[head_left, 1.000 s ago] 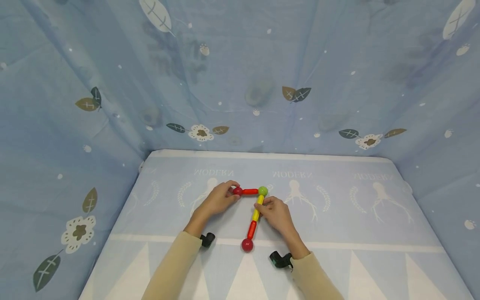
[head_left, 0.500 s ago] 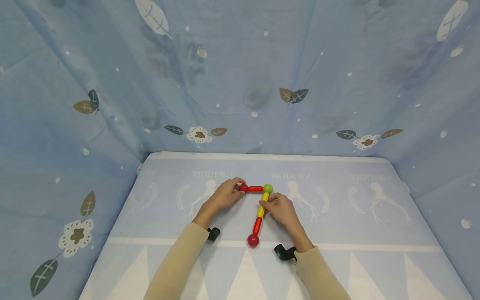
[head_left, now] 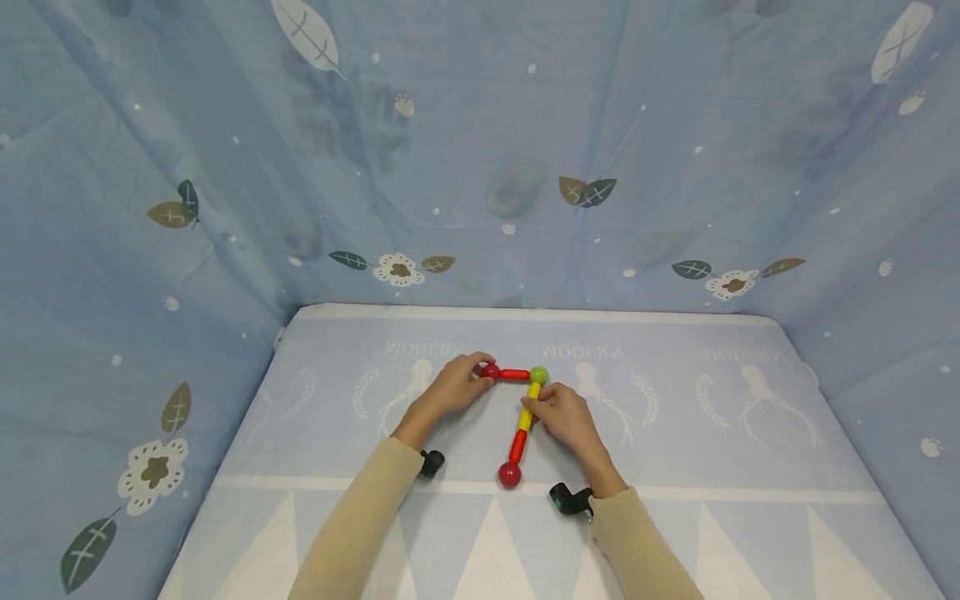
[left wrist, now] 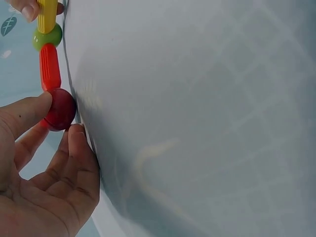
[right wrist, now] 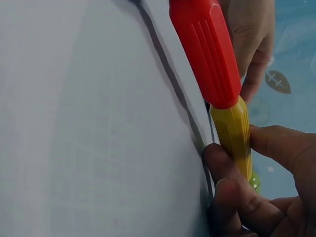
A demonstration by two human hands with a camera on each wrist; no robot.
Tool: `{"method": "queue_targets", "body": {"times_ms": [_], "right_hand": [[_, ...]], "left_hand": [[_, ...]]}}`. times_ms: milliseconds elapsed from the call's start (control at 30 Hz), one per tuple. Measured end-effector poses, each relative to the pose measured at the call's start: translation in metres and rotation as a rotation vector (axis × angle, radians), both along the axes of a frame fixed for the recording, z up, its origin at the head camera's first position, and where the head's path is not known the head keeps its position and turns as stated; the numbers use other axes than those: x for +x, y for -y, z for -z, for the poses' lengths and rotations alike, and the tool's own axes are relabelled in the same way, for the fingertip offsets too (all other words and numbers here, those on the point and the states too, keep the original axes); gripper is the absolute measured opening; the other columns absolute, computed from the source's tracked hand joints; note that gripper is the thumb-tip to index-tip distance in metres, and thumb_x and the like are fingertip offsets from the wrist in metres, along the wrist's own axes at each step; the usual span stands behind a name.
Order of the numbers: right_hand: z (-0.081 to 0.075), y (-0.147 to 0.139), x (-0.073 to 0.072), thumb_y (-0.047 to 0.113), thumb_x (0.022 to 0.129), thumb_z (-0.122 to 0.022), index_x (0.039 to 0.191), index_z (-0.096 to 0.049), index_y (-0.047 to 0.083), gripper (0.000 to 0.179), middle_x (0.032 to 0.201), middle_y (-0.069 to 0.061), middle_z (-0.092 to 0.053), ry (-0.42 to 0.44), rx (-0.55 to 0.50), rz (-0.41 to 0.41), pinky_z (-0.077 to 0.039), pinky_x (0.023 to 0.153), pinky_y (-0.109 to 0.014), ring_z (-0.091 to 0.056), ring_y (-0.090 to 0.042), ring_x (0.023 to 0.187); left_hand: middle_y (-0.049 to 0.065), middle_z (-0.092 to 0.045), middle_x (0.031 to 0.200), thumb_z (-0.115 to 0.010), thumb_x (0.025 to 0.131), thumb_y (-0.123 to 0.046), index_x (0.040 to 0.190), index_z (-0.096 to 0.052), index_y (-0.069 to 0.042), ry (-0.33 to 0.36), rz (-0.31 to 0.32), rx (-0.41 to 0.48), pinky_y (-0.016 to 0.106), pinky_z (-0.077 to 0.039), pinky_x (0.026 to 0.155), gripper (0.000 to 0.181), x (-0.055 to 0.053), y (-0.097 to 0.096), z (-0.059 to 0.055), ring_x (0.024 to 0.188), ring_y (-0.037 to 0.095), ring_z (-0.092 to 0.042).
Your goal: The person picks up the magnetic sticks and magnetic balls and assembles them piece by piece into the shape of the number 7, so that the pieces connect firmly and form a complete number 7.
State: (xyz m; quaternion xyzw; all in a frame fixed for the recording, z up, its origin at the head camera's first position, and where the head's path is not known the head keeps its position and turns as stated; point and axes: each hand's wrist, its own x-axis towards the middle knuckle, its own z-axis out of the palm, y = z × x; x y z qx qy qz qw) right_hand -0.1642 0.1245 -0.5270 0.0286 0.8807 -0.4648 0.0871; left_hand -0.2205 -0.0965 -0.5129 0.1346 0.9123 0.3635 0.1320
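My left hand [head_left: 454,385] pinches a dark red ball [left wrist: 62,109] between thumb and fingers. From that ball a short red rod [head_left: 514,375] runs right to a green ball [head_left: 539,375]. A yellow rod [right wrist: 232,129] joins the green ball and leads toward me into a second red rod [right wrist: 210,54], which ends in another red ball [head_left: 509,475]. Thumb and fingers of my right hand [head_left: 566,414] pinch the yellow rod. In the right wrist view the green ball is mostly hidden behind the fingers. The joined pieces form a bent chain.
Under the hands is a table with a pale blue and white patterned cover [head_left: 675,417]. Blue printed cloth [head_left: 480,150] hangs behind it and at both sides. Black wrist cameras [head_left: 572,500] sit at the sleeves.
Both hands and the whole chain have shifted slightly right and away from me. Each hand keeps its pinch, and the chain's shape looks much the same.
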Motion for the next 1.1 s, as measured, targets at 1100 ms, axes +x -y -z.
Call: {"method": "queue_targets", "body": {"times_ms": [1100], "right_hand": [[-0.013,-0.016,0.009,0.032,0.094,-0.071,0.104,-0.067,0.005,0.029,0.075,-0.004,-0.071,-0.042,-0.032,0.028,-0.045,0.059,-0.031,-0.058,-0.017,0.061]], "left_hand": [[0.009,-0.064,0.114,-0.068,0.097,-0.024,0.132,-0.063,-0.010,-0.080,-0.138,0.040,0.042,-0.052,0.083,0.038,0.029,0.029,-0.019,0.099,0.023,-0.063]]}}
